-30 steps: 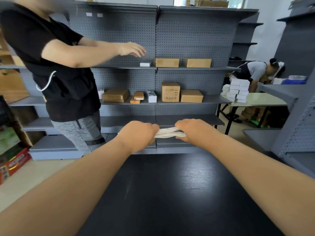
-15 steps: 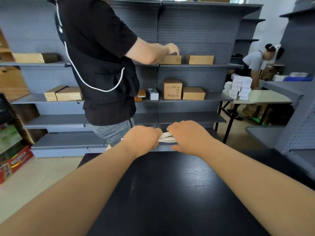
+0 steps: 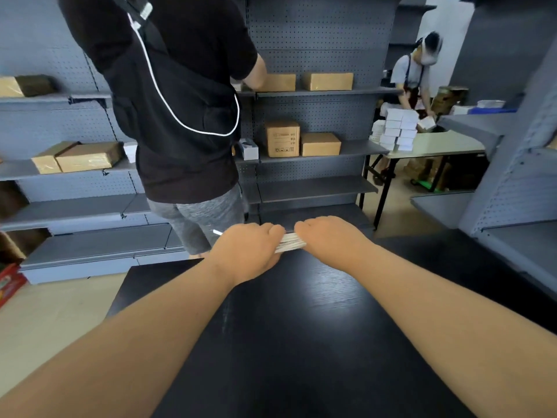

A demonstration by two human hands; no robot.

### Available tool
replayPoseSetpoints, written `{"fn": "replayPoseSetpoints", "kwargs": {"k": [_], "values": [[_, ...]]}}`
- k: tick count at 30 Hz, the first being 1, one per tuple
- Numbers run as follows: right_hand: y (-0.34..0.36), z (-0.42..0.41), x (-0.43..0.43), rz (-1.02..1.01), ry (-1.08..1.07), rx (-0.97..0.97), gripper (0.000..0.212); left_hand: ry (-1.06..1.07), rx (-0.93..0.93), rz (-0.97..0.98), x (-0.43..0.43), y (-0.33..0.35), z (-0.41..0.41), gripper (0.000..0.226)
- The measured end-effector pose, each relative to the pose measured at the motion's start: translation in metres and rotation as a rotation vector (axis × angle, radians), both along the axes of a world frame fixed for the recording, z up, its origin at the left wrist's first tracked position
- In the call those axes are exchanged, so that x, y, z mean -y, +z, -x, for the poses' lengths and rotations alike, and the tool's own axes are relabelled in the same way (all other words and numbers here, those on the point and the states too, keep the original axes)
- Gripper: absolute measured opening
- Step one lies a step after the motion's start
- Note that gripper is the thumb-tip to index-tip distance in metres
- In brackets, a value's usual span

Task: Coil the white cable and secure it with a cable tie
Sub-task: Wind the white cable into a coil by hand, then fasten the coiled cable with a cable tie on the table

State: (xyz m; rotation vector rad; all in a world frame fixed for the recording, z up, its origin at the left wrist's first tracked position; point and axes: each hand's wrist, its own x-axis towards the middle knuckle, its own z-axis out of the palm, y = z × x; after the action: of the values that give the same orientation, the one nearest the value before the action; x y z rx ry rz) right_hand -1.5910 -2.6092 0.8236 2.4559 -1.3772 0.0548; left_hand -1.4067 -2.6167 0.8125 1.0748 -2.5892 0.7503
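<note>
Black table [image 3: 286, 342] | grey pegboard shelving [image 3: 316, 40] behind | left hand [image 3: 247, 251], right hand [image 3: 328, 239]: grip clamped on white cable [image 3: 291, 242]

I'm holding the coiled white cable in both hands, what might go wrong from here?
Both the left hand and right hand grip the white cable, and no cable tie is in view; freeing a hand for one may let the loops spring open. The bundle is held at the far edge of the table; a slip could drop it to the floor.
</note>
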Motion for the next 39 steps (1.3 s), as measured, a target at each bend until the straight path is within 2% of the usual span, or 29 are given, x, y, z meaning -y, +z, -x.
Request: {"fn": "replayPoseSetpoints", "kwargs": {"k": [8,10,14,16,19,26,30,34,39], "values": [[-0.029,0.037,-0.021,-0.013,-0.111,0.051,0.028,-0.063,0.112,-0.040,0.003,-0.025,0.041,0.026],[-0.035,0.051,-0.024,-0.028,-0.131,0.048,0.032,-0.067,0.123,-0.064,0.000,-0.030,0.057,0.018],[-0.044,0.090,-0.029,-0.187,-0.163,0.135,0.066,0.024,0.189,-0.215,0.002,-0.041,0.091,0.025],[-0.047,0.116,-0.033,-0.217,-0.178,0.236,0.073,0.047,0.195,-0.245,0.005,-0.048,0.106,0.024],[-0.057,0.162,-0.034,-0.213,-0.251,0.371,0.057,0.058,0.186,-0.282,0.009,-0.062,0.132,0.024],[-0.127,0.294,-0.028,-0.150,-0.601,0.553,0.026,0.073,0.133,-0.357,0.017,-0.103,0.204,0.021],[-0.170,0.349,-0.036,-0.175,-0.832,0.536,0.022,0.005,0.051,-0.323,0.019,-0.128,0.241,0.013],[-0.204,0.381,-0.038,-0.316,-0.995,0.508,0.024,-0.025,0.085,-0.267,0.021,-0.146,0.266,0.028],[-0.228,0.394,-0.034,-0.404,-1.087,0.495,0.024,0.007,0.120,-0.250,0.020,-0.161,0.285,0.031]]}}
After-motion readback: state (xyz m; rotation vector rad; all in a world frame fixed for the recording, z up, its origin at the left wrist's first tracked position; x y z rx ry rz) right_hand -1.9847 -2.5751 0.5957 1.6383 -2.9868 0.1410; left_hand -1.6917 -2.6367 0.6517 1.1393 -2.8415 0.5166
